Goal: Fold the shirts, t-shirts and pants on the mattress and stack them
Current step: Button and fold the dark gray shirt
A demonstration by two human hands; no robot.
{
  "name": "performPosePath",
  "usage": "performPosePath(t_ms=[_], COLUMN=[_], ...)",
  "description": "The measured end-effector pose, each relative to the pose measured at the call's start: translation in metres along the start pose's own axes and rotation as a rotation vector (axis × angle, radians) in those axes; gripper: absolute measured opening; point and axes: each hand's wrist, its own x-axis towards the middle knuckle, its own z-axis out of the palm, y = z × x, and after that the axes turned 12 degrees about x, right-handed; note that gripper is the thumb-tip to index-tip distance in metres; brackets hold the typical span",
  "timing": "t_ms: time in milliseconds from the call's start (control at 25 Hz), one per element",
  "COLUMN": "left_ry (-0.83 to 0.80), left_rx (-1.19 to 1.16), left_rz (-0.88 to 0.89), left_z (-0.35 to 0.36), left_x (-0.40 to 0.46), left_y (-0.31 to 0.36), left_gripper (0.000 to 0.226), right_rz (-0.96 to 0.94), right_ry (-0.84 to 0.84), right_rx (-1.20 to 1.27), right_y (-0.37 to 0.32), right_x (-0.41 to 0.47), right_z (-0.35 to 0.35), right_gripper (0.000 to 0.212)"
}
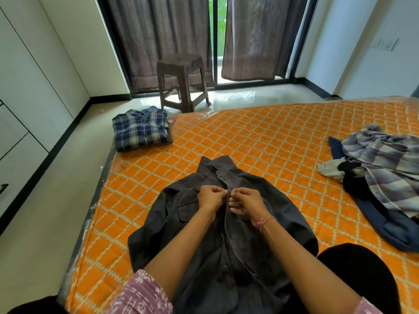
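A dark grey button shirt (181, 223) lies front-up on the orange quilted mattress (272, 141), collar pointing away from me. My left hand (210, 197) and my right hand (246, 201) meet at the shirt's front placket, just below the collar. Each hand pinches an edge of the placket between curled fingers. A folded blue plaid shirt (140, 129) rests at the mattress's far left corner. A loose heap of clothes (381, 177), with a grey checked shirt on top of a navy garment, lies at the right.
A brown plastic stool (182, 80) stands on the tiled floor beyond the mattress, before curtains (158, 37) and a glass door. White cupboard doors (27, 87) line the left wall. My black-clad knee (358, 275) sits at the lower right.
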Motion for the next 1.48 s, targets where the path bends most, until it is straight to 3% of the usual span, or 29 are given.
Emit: performPosePath(t_ms=[240, 400, 520, 680, 760, 920, 1040, 1280, 1400, 1480], left_ry=[0.08, 0.104, 0.082, 0.017, -0.021, -0.142, -0.213, -0.058, -0.009, -0.018], left_rx=[-0.022, 0.046, -0.063, -0.021, -0.04, -0.236, -0.232, -0.081, 0.02, 0.031], left_rz=[-0.087, -0.108, -0.126, 0.083, 0.113, -0.192, -0.351, -0.065, 0.109, 0.104], left_z=[0.004, 0.004, 0.003, -0.004, -0.01, -0.01, -0.012, -0.008, -0.002, 0.001], left_x=[0.004, 0.006, 0.007, 0.008, 0.008, 0.005, 0.006, 0.01, 0.007, 0.006], left_y=[-0.001, 0.003, 0.0, -0.009, -0.01, -0.001, 0.005, -0.01, -0.01, -0.009], left_gripper=[0.037, 0.021, 0.024, 0.025, 0.023, 0.016, 0.017, 0.022, 0.021, 0.021], right_rz=[-0.254, -0.41, -0.461, -0.384, -0.361, -0.483, -0.542, -0.468, -0.544, -0.6], right_ry=[0.073, 0.206, 0.236, 0.204, 0.163, 0.139, 0.132, 0.148, 0.165, 0.178], right_rx=[-0.466, -0.754, -0.711, -0.501, -0.517, -0.876, -1.1, -0.924, -0.935, -0.958], right_y=[0.006, 0.016, 0.021, 0.016, 0.01, 0.003, 0.009, 0.01, 0.01, 0.013], right_x=[0.011, 0.01, 0.009, 0.01, 0.011, 0.011, 0.005, 0.008, 0.005, 0.002], right_z=[0.006, 0.017, 0.018, 0.015, 0.015, 0.019, 0.023, 0.019, 0.015, 0.013], right_gripper=[0.011, 0.003, 0.009, 0.012, 0.016, 0.009, 0.014, 0.009, 0.01, 0.012])
